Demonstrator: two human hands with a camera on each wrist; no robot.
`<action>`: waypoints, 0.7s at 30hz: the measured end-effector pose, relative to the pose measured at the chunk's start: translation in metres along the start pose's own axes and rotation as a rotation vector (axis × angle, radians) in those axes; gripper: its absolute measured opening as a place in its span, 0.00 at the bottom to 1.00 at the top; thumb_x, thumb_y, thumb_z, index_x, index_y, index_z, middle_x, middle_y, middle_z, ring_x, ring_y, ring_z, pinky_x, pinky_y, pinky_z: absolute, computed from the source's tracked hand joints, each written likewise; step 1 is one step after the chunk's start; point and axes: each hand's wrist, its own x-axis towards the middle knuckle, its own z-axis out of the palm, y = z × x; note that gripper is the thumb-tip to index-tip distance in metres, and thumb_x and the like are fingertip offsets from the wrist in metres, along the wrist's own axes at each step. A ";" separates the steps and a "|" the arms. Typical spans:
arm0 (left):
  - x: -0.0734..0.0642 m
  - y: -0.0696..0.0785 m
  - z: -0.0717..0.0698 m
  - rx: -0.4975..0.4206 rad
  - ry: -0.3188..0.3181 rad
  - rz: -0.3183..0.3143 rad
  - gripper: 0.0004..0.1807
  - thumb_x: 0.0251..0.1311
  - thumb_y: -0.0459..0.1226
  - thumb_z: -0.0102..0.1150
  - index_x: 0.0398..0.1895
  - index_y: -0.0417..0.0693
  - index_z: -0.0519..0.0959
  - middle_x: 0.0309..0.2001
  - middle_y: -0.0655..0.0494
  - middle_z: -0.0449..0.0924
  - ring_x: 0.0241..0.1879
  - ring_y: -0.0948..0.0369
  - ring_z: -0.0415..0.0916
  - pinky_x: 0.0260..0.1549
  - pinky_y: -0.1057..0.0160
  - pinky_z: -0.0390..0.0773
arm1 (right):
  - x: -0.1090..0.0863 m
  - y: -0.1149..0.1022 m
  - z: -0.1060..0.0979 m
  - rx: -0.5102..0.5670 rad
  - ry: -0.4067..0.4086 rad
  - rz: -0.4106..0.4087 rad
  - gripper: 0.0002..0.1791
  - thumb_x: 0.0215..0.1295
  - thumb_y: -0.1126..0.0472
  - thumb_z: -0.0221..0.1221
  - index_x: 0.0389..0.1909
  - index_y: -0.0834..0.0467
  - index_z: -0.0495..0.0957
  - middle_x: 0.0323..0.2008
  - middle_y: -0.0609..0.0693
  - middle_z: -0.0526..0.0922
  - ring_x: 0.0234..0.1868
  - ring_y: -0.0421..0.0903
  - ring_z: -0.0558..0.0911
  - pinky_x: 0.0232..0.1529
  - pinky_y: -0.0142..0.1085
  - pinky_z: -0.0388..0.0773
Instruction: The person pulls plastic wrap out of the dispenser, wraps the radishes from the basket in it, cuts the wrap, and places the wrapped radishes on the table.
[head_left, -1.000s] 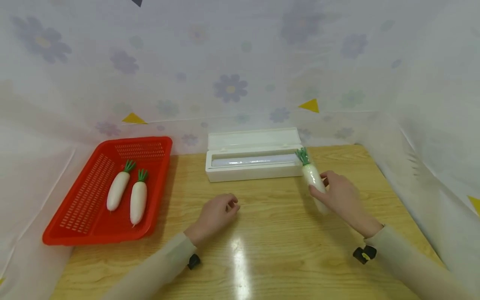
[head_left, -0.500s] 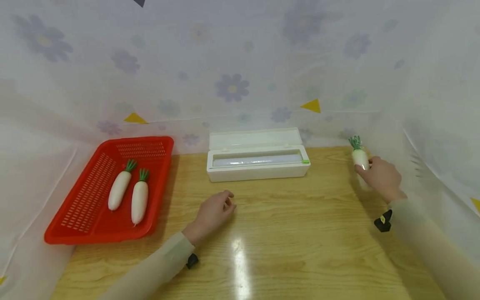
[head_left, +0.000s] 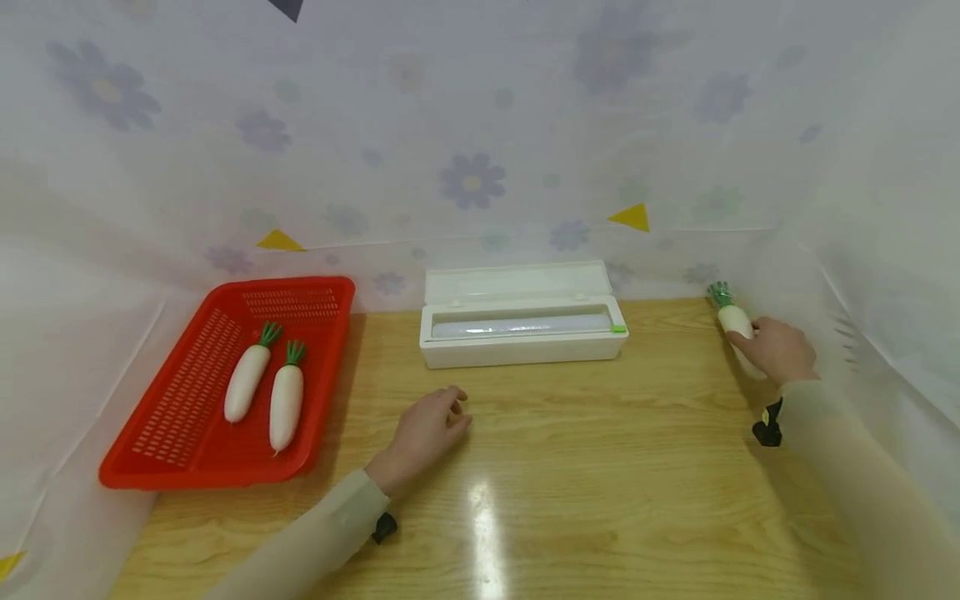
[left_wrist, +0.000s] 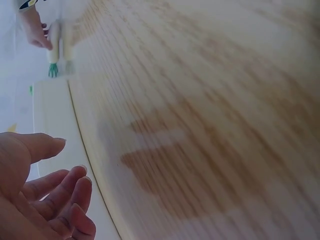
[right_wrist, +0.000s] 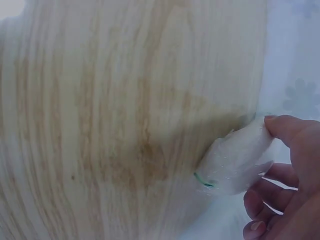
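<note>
At the table's far right, my right hand [head_left: 780, 350] pinches a white radish [head_left: 737, 325] with green leaves between thumb and fingers. In the right wrist view, clear wrinkled film covers this radish [right_wrist: 237, 160], and it lies low against the tabletop. My left hand [head_left: 423, 432] hovers over or rests on the middle of the table, fingers loosely curled around nothing. Just beyond it stands a long white cling film box [head_left: 525, 348], its lid [head_left: 517, 283] raised, with a film roll [head_left: 517, 326] inside. A small green slider [head_left: 618, 328] sits at the box's right end.
A red plastic basket [head_left: 198, 481] stands at the left, holding two white radishes, one leaning [head_left: 247, 383] and one nearer the right wall [head_left: 287, 408]. Flower-patterned white sheeting [head_left: 472, 125] encloses the back and sides of the wooden table [head_left: 570, 467].
My right hand has carried the wrapped radish from beside the box to the table's far right, where it now lies more tilted. My left hand has barely moved.
</note>
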 end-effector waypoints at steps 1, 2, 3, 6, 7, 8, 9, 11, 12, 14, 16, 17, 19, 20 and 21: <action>0.000 -0.001 0.000 0.002 0.002 0.003 0.16 0.70 0.42 0.66 0.55 0.44 0.80 0.42 0.53 0.84 0.39 0.58 0.81 0.38 0.55 0.81 | -0.001 0.001 0.001 0.001 0.003 0.000 0.40 0.78 0.40 0.51 0.60 0.78 0.68 0.50 0.78 0.80 0.36 0.70 0.83 0.22 0.48 0.76; 0.000 -0.001 0.000 0.003 0.004 0.005 0.16 0.70 0.42 0.66 0.55 0.44 0.80 0.42 0.53 0.84 0.39 0.58 0.81 0.38 0.55 0.81 | -0.001 0.002 0.002 0.002 0.006 0.000 0.40 0.78 0.40 0.51 0.61 0.79 0.68 0.50 0.78 0.80 0.38 0.71 0.83 0.23 0.49 0.76; 0.000 -0.001 0.001 0.003 0.006 0.007 0.16 0.70 0.42 0.66 0.55 0.44 0.80 0.42 0.53 0.84 0.39 0.58 0.81 0.38 0.55 0.82 | -0.002 0.003 0.002 0.000 0.010 0.000 0.40 0.78 0.40 0.51 0.61 0.79 0.68 0.51 0.78 0.79 0.40 0.73 0.82 0.24 0.50 0.77; -0.001 -0.002 0.000 -0.002 0.007 0.005 0.16 0.70 0.41 0.66 0.55 0.44 0.80 0.42 0.53 0.84 0.39 0.58 0.81 0.38 0.55 0.81 | -0.004 0.005 0.004 -0.006 0.016 -0.001 0.41 0.78 0.40 0.51 0.62 0.79 0.68 0.52 0.79 0.79 0.44 0.75 0.81 0.29 0.54 0.79; -0.001 -0.002 0.000 -0.004 0.006 0.003 0.16 0.70 0.41 0.66 0.55 0.44 0.80 0.42 0.53 0.84 0.39 0.58 0.81 0.38 0.55 0.81 | -0.004 0.005 0.004 -0.006 0.014 -0.001 0.41 0.78 0.40 0.51 0.62 0.79 0.67 0.53 0.79 0.79 0.45 0.76 0.81 0.30 0.55 0.80; -0.001 -0.002 0.000 -0.007 0.006 0.001 0.16 0.70 0.41 0.66 0.55 0.44 0.80 0.42 0.53 0.84 0.39 0.58 0.81 0.38 0.55 0.81 | -0.004 0.005 0.005 -0.007 0.013 -0.003 0.42 0.78 0.39 0.51 0.63 0.79 0.67 0.53 0.78 0.79 0.45 0.76 0.81 0.31 0.56 0.80; -0.001 -0.002 -0.001 -0.006 0.004 0.000 0.16 0.70 0.42 0.66 0.55 0.44 0.80 0.42 0.53 0.84 0.39 0.58 0.81 0.38 0.55 0.82 | -0.004 0.006 0.005 -0.007 0.010 -0.004 0.42 0.78 0.39 0.50 0.64 0.79 0.67 0.53 0.78 0.79 0.45 0.76 0.81 0.32 0.56 0.80; -0.001 -0.001 -0.001 -0.008 0.001 -0.003 0.16 0.70 0.42 0.66 0.55 0.44 0.80 0.42 0.53 0.84 0.39 0.58 0.81 0.38 0.55 0.82 | -0.003 0.006 0.005 -0.004 0.002 -0.008 0.44 0.78 0.38 0.50 0.64 0.79 0.66 0.54 0.79 0.78 0.46 0.76 0.81 0.32 0.57 0.80; -0.001 -0.002 -0.001 -0.008 0.000 -0.003 0.16 0.70 0.42 0.66 0.55 0.44 0.80 0.42 0.53 0.84 0.39 0.58 0.81 0.38 0.55 0.82 | -0.003 0.006 0.005 -0.003 -0.003 -0.008 0.45 0.78 0.37 0.50 0.64 0.80 0.66 0.54 0.79 0.78 0.46 0.76 0.80 0.33 0.57 0.79; -0.001 -0.002 0.000 -0.011 -0.003 -0.003 0.16 0.70 0.42 0.66 0.55 0.44 0.80 0.42 0.53 0.84 0.39 0.58 0.81 0.38 0.55 0.82 | -0.001 0.007 0.005 -0.004 -0.012 -0.005 0.46 0.78 0.36 0.49 0.64 0.80 0.65 0.54 0.80 0.77 0.46 0.77 0.80 0.32 0.57 0.79; -0.001 -0.002 0.000 -0.011 -0.003 -0.003 0.16 0.70 0.42 0.66 0.55 0.44 0.80 0.42 0.53 0.84 0.38 0.58 0.81 0.37 0.55 0.82 | 0.000 0.008 0.005 0.000 -0.018 -0.005 0.47 0.77 0.36 0.48 0.64 0.81 0.65 0.53 0.81 0.76 0.46 0.78 0.79 0.32 0.57 0.79; -0.001 -0.002 0.001 -0.010 -0.003 -0.003 0.16 0.70 0.42 0.66 0.55 0.44 0.80 0.42 0.53 0.84 0.38 0.58 0.81 0.37 0.55 0.81 | 0.001 0.008 0.005 0.001 -0.019 -0.005 0.47 0.77 0.35 0.48 0.64 0.82 0.64 0.52 0.82 0.76 0.46 0.78 0.79 0.32 0.57 0.79; 0.000 -0.002 0.001 -0.008 -0.002 -0.004 0.16 0.70 0.42 0.65 0.55 0.44 0.80 0.42 0.53 0.84 0.38 0.58 0.81 0.37 0.55 0.81 | 0.002 0.008 0.005 0.008 -0.015 -0.007 0.48 0.77 0.36 0.48 0.64 0.83 0.64 0.51 0.83 0.76 0.45 0.78 0.79 0.32 0.58 0.79; 0.000 -0.002 0.001 -0.007 -0.001 -0.005 0.16 0.71 0.42 0.65 0.55 0.44 0.80 0.42 0.53 0.84 0.38 0.58 0.81 0.37 0.55 0.81 | 0.003 0.008 0.005 0.009 -0.010 -0.009 0.49 0.77 0.36 0.48 0.64 0.84 0.63 0.51 0.84 0.75 0.45 0.79 0.79 0.33 0.60 0.79; 0.000 -0.001 0.001 -0.005 0.000 -0.005 0.16 0.71 0.42 0.65 0.55 0.44 0.80 0.42 0.53 0.84 0.38 0.59 0.80 0.37 0.55 0.81 | 0.003 0.007 0.005 0.010 -0.004 -0.009 0.49 0.78 0.35 0.48 0.64 0.84 0.63 0.52 0.85 0.74 0.46 0.80 0.78 0.35 0.61 0.79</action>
